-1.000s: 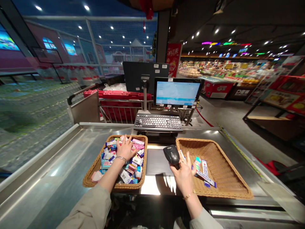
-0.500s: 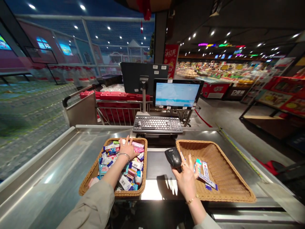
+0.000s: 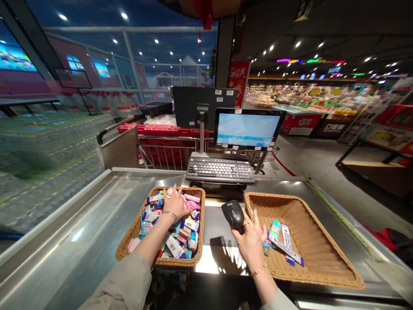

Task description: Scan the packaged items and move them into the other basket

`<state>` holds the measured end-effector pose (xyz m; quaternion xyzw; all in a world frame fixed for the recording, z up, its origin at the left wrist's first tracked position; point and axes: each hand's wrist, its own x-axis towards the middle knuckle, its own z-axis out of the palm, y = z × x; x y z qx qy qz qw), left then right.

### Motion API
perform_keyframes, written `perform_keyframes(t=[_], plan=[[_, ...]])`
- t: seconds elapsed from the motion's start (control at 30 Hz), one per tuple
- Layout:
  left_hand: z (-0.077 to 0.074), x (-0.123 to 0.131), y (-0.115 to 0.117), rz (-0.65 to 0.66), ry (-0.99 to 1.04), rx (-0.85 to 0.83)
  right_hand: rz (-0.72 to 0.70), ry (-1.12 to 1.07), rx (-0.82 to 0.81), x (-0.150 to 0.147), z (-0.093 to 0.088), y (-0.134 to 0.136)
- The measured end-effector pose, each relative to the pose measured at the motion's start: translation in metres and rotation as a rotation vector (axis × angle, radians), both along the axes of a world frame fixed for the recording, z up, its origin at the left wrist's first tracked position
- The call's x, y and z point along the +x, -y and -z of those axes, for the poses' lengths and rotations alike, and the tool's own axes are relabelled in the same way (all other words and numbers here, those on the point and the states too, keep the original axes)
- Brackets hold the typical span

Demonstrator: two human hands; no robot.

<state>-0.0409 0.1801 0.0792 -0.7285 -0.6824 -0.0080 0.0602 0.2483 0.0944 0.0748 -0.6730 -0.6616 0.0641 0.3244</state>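
My left hand (image 3: 174, 203) lies over the left wicker basket (image 3: 124, 247), its fingers spread on top of small packets. Boxes and wrapped packets in white, purple, pink and blue fill that basket, some hidden under my hand and forearm. A black handheld barcode scanner (image 3: 233, 213) is gripped in my right hand (image 3: 251, 246), above the gap between the baskets and at the near left rim of the right wicker basket (image 3: 316, 241). Inside the right basket lie a few slim purple-and-white packets (image 3: 287, 247), a green-and-pink packet (image 3: 275, 230) and a small clear-and-blue item (image 3: 266, 247).
Both baskets sit on a metal checkout counter (image 3: 77, 224). Behind them stand a keyboard (image 3: 221, 168), a lit monitor (image 3: 248, 128) and a second screen (image 3: 193, 105) seen from its back. A metal cart (image 3: 164, 153) is beyond the counter.
The view has turned slightly left, shifting the scene rightward. My right hand with the scanner sits a little further left against the right basket, and the small clear-and-blue item beside it now shows.
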Motion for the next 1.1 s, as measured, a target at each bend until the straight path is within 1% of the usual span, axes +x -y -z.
perform_keyframes(t=[0.23, 0.37, 0.53, 0.73, 0.93, 1.1], plan=[[-0.007, -0.013, 0.024, 0.059, 0.036, 0.114, -0.046, 0.006, 0.009, -0.014, -0.001, 0.002], [-0.006, -0.017, 0.039, 0.115, 0.03, 0.182, -0.06, -0.014, 0.003, -0.02, -0.002, 0.005], [-0.003, -0.015, 0.052, 0.121, 0.004, 0.251, -0.078, -0.01, -0.002, -0.026, -0.005, 0.009], [-0.004, -0.007, 0.058, 0.111, 0.011, 0.281, -0.087, 0.021, 0.018, -0.031, -0.009, 0.014], [0.003, 0.002, 0.059, 0.1, 0.028, 0.321, -0.086, 0.035, 0.002, -0.033, -0.009, 0.015], [0.005, 0.008, 0.06, 0.09, 0.043, 0.314, -0.117, 0.014, 0.0, -0.036, -0.011, 0.018]])
